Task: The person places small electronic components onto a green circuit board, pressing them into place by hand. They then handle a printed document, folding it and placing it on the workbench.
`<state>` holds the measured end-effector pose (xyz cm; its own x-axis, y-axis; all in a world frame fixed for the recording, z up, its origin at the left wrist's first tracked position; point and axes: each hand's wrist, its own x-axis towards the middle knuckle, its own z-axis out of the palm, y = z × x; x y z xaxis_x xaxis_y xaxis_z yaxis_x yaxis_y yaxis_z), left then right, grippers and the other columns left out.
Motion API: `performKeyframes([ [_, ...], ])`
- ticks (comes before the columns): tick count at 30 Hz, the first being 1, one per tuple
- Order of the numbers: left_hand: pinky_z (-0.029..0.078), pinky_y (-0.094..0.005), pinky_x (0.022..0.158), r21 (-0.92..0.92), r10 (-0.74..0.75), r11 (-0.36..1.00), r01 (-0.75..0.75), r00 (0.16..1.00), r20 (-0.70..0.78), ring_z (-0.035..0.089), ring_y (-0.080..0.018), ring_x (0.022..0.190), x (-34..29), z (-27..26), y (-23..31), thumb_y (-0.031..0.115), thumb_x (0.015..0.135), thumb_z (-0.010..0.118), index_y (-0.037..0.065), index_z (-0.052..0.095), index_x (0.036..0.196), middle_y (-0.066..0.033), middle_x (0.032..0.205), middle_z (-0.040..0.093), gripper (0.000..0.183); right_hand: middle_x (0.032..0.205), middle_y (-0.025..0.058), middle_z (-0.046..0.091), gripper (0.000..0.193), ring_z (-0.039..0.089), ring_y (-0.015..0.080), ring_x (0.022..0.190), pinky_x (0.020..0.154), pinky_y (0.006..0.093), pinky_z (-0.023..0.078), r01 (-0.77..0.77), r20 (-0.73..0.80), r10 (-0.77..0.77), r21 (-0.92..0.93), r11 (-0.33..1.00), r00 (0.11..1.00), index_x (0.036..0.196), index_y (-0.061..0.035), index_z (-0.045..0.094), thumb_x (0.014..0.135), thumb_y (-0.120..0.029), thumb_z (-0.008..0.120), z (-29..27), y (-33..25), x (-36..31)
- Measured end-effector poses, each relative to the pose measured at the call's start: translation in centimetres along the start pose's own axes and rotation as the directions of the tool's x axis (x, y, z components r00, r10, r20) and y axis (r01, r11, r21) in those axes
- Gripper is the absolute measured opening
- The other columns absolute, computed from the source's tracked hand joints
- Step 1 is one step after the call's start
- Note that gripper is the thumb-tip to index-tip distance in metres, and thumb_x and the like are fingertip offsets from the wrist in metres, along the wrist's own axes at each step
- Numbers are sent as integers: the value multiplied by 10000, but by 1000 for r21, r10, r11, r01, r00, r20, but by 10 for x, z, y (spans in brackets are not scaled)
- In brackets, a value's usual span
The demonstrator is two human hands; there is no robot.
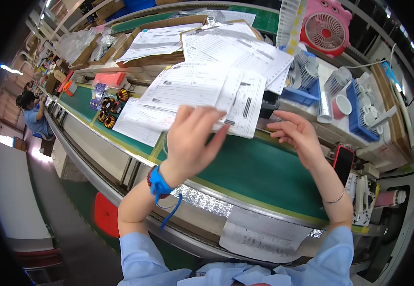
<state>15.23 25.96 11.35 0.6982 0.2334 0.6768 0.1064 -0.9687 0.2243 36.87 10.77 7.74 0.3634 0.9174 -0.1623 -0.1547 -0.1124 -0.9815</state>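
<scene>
My left hand, with a blue wrist strap on, is over the lower part of a stack of printed sheets. Its fingers are bent and the thumb stands apart from them, with nothing visible between; I cannot tell whether the fingertips touch the paper. My right hand is open just right of the sheets, fingers spread and holding nothing. Several copper-wound ring coils sit left of the sheets, near a purple circuit board. Another printed sheet lies flat beside the coils.
A clipboard with papers lies behind. At the right are blue bins of parts, a pink cup, a red-edged phone and a pink fan. The green bench surface ends in a metal edge towards me. Far left sits another person.
</scene>
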Motion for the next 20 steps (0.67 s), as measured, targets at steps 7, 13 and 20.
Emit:
performKeyframes([
  [7, 352, -366, 883, 34, -43, 999, 37, 971, 236, 499, -236, 1079, -15, 26, -5, 146, 691, 710, 114, 530, 1202, -40, 1217, 542, 542, 1039, 95, 627, 355, 592, 132, 891, 744, 248, 454, -67, 78, 74, -85, 994, 994, 1201, -27, 493, 922, -245, 515, 34, 9, 7],
  [13, 367, -365, 899, 5, -50, 999, 50, 966, 255, 496, -241, 1098, -15, 26, -9, 110, 677, 710, 110, 535, 1192, -60, 1213, 542, 544, 850, 10, 594, 248, 524, 46, 764, 688, 203, 426, -67, 67, 82, -193, 979, 994, 1030, -11, 576, 863, -189, 623, 46, 23, 31],
  [20, 335, -392, 995, 154, -166, 979, 130, 953, 252, 406, -325, 1195, -5, -13, -26, 100, 659, 712, 119, 469, 1257, -150, 1345, 401, 646, 828, 5, 606, 173, 516, 35, 742, 698, 211, 430, -83, 28, 89, -160, 984, 996, 963, -15, 603, 862, -155, 617, 48, 20, 30],
])
